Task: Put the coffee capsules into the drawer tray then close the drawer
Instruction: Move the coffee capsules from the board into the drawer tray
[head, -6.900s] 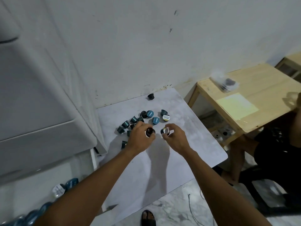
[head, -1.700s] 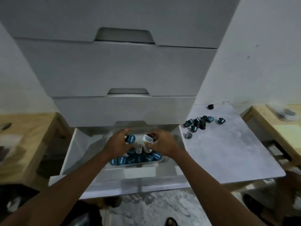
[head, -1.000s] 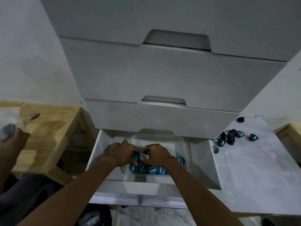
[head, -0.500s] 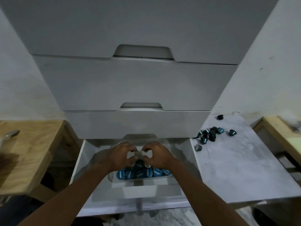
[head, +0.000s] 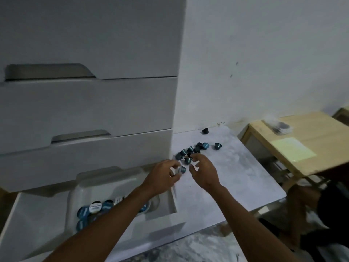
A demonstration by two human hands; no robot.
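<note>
Several blue and black coffee capsules point(head: 191, 150) lie in a loose pile on the white table point(head: 236, 178), beside the chest of drawers. One blue capsule point(head: 182, 169) lies apart at the pile's near edge. My left hand point(head: 164, 176) has its curled fingertips right beside that capsule, without closing on it. My right hand point(head: 204, 172) hovers open with spread fingers over the near edge of the pile. The bottom drawer point(head: 37, 224) stands pulled out. Its clear tray point(head: 79, 188) holds several blue capsules point(head: 94, 207), partly hidden by my left forearm.
A lone black capsule point(head: 205, 131) sits near the wall. The closed upper drawers point(head: 85, 110) overhang the open one. A wooden table point(head: 306, 140) at right carries a plastic bag point(head: 279, 126) and yellow paper point(head: 291, 150). Another person point(head: 324, 208) sits at lower right.
Both hands left the tray, where they set capsules down, and swung right to the pile on the white table. The view turned right with them.
</note>
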